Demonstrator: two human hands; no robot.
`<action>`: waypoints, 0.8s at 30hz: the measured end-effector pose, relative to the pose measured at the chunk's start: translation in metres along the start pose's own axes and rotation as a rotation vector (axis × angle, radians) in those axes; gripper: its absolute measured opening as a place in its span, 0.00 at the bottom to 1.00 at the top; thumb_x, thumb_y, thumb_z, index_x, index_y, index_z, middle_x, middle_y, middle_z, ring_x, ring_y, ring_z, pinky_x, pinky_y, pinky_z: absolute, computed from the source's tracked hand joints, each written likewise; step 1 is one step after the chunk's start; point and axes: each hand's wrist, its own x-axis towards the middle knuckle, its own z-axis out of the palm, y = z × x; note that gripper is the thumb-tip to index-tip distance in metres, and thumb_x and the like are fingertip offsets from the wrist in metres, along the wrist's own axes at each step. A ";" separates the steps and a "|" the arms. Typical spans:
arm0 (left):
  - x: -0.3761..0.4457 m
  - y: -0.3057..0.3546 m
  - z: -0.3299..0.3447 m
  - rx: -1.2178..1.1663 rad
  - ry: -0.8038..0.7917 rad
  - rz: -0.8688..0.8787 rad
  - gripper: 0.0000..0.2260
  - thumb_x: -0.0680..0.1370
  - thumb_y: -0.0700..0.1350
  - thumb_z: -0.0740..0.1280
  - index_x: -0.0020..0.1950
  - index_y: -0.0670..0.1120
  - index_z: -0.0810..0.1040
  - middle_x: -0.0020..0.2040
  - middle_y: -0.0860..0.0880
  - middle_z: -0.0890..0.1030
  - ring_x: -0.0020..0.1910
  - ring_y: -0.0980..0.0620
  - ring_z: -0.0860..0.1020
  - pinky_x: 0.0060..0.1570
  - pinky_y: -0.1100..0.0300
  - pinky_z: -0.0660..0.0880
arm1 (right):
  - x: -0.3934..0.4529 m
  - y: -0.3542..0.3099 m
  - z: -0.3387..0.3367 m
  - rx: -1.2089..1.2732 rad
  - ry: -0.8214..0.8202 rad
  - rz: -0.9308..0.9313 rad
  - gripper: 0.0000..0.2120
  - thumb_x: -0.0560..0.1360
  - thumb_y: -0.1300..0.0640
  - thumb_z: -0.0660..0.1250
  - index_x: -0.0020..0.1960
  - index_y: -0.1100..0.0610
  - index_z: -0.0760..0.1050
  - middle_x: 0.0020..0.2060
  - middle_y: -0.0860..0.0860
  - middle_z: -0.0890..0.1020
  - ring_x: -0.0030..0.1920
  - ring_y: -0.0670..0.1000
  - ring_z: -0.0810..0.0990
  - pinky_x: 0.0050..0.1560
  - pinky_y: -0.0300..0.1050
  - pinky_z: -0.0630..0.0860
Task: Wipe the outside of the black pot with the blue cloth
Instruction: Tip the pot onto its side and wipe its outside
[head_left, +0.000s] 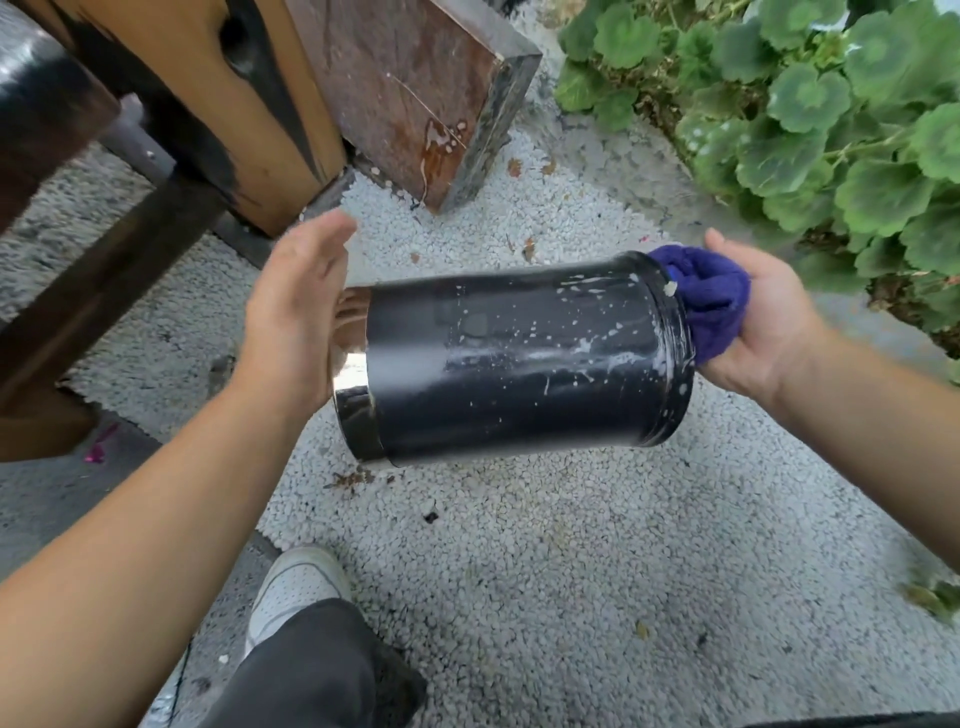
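Head view looking down, black pot (509, 358) lying sideways in the air above pale gravel (519, 571), left hand (296, 317) spread flat, pressing its shiny end, right hand (753, 317) clutching blue cloth (711, 301) against the opposite end.

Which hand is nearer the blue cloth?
Right. The right hand grips the blue cloth against one end of the black pot; the left hand is at the opposite, shiny end.

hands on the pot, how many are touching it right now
2. The left hand lies flat against the chrome end of the black pot; the right hand presses the blue cloth against the opposite end.
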 end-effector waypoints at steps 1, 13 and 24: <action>-0.006 -0.005 -0.006 0.093 -0.079 0.074 0.25 0.72 0.56 0.65 0.66 0.45 0.75 0.71 0.50 0.73 0.72 0.54 0.68 0.73 0.45 0.60 | 0.000 0.001 0.001 -0.001 -0.016 -0.002 0.21 0.76 0.47 0.60 0.53 0.65 0.77 0.46 0.62 0.83 0.45 0.60 0.84 0.45 0.54 0.81; 0.011 0.011 -0.010 1.394 -0.307 0.482 0.33 0.75 0.66 0.53 0.65 0.41 0.75 0.64 0.42 0.78 0.64 0.41 0.73 0.65 0.46 0.68 | 0.016 -0.021 0.019 -0.075 0.103 -0.167 0.11 0.79 0.54 0.57 0.52 0.62 0.71 0.42 0.58 0.77 0.40 0.55 0.79 0.50 0.48 0.79; -0.013 0.003 0.006 1.640 -0.199 0.271 0.52 0.66 0.78 0.44 0.80 0.45 0.51 0.81 0.46 0.51 0.79 0.49 0.48 0.75 0.42 0.49 | 0.011 0.012 0.179 -1.598 0.112 -0.982 0.16 0.73 0.49 0.62 0.58 0.49 0.78 0.52 0.47 0.78 0.52 0.51 0.77 0.52 0.43 0.71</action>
